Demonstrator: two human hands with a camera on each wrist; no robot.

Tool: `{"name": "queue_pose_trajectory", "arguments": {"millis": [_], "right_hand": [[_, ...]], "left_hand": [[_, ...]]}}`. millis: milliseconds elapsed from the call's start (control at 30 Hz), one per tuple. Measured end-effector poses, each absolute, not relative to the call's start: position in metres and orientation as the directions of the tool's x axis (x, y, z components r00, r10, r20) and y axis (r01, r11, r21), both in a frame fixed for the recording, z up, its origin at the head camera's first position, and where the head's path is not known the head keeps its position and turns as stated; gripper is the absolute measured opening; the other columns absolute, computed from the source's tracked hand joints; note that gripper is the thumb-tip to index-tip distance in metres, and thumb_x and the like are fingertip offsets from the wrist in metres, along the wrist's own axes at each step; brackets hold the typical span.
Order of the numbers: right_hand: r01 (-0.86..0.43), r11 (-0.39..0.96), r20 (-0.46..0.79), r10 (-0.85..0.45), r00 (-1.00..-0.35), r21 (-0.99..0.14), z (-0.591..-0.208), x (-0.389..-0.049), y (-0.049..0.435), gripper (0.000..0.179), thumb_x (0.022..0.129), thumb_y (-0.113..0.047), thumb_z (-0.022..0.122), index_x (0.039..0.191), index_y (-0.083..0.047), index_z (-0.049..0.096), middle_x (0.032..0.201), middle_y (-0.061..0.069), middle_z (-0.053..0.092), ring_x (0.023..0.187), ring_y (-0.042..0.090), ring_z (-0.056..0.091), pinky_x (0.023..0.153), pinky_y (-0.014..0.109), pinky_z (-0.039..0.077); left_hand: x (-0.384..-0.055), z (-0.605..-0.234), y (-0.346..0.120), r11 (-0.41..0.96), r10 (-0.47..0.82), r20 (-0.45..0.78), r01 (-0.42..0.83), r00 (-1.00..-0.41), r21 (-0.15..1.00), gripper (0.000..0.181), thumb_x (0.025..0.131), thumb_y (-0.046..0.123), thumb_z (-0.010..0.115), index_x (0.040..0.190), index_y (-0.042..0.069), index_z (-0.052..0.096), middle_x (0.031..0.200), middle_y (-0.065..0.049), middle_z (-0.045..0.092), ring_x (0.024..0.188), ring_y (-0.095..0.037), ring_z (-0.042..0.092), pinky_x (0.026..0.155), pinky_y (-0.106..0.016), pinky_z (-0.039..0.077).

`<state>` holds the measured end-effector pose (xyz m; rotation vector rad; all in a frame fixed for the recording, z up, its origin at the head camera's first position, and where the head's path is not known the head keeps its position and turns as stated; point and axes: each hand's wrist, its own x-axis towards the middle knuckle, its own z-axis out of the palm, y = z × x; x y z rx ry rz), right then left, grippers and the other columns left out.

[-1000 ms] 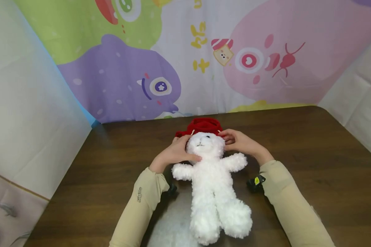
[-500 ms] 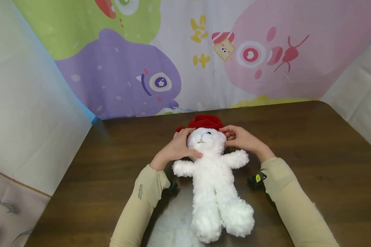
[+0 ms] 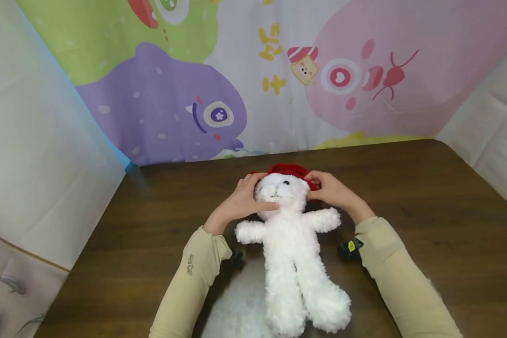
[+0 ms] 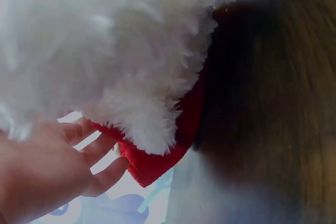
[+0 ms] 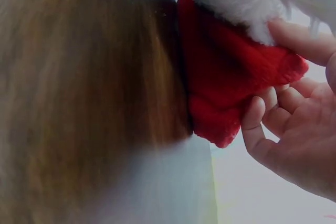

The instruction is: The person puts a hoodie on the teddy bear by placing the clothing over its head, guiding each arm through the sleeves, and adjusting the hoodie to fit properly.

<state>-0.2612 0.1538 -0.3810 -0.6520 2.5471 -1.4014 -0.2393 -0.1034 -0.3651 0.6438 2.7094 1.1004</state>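
A white fluffy plush bear (image 3: pixel 292 239) lies on its back, its head toward the far side of the table. Red soft cloth, like a hat (image 3: pixel 288 169), sits at the top of and behind its head. My left hand (image 3: pixel 241 199) holds the head from the left, thumb across the chin; in the left wrist view its fingers reach the red edge. On the other side my right hand (image 3: pixel 331 190) pinches the hat's edge beside the head. The right wrist view shows the red cloth (image 5: pixel 226 72) between thumb and curled fingers. The back of the head is hidden.
The dark wooden table (image 3: pixel 160 211) carries a pale shiny patch (image 3: pixel 236 300) beside the bear's legs. A cartoon-printed curtain (image 3: pixel 279 112) hangs behind the table. White cloth walls (image 3: pixel 38 131) flank both sides.
The red hat has come down lower on the bear's head, so less of it shows above. My right hand has moved slightly with its edge; my left thumb has shifted a little across the chin.
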Motion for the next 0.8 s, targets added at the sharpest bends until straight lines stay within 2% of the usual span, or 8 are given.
{"name": "queue_pose_trajectory", "arguments": {"millis": [167, 300, 433, 800], "right_hand": [[-0.31, 0.481, 0.055, -0.473, -0.88, -0.82, -0.379, -0.261, 0.154, 0.036, 0.084, -0.011, 0.061, 0.116, 0.0, 0.05, 0.103, 0.015, 0.055, 0.089, 0.023, 0.049, 0.078, 0.033, 0.045], [-0.284, 0.5, 0.019, -0.469, -0.883, -0.818, -0.376, -0.259, 0.153, 0.04, 0.088, -0.026, 0.058, 0.119, -0.003, 0.05, 0.107, 0.013, 0.054, 0.095, 0.024, 0.049, 0.084, 0.037, 0.043], [-0.253, 0.542, -0.002, -0.426, -0.905, -0.802, -0.371, -0.256, 0.149, 0.048, 0.085, -0.038, 0.06, 0.119, -0.005, 0.051, 0.106, 0.011, 0.054, 0.092, 0.023, 0.049, 0.081, 0.035, 0.045], [-0.265, 0.47, 0.06, -0.407, -0.912, -0.842, -0.37, -0.252, 0.146, 0.048, 0.081, -0.027, 0.068, 0.119, -0.004, 0.05, 0.106, 0.012, 0.054, 0.089, 0.024, 0.048, 0.075, 0.032, 0.045]], "left_hand": [[-0.24, -0.365, -0.103, 0.63, 0.414, 0.047, 0.323, -0.909, 0.706, 0.091, 0.067, 0.044, 0.076, 0.139, 0.014, 0.029, 0.135, -0.005, 0.036, 0.118, -0.024, 0.03, 0.097, -0.047, 0.034], [-0.239, -0.364, -0.103, 0.636, 0.408, 0.055, 0.327, -0.912, 0.699, 0.092, 0.066, 0.041, 0.078, 0.139, 0.013, 0.03, 0.134, -0.008, 0.037, 0.116, -0.024, 0.029, 0.096, -0.047, 0.034], [-0.238, -0.362, -0.103, 0.644, 0.41, 0.053, 0.331, -0.91, 0.69, 0.092, 0.066, 0.041, 0.078, 0.139, 0.014, 0.029, 0.133, -0.009, 0.036, 0.115, -0.025, 0.029, 0.096, -0.048, 0.034], [-0.235, -0.361, -0.101, 0.647, 0.406, 0.07, 0.341, -0.911, 0.683, 0.093, 0.065, 0.04, 0.079, 0.138, 0.015, 0.028, 0.131, -0.011, 0.034, 0.116, -0.025, 0.026, 0.096, -0.049, 0.032]]}}
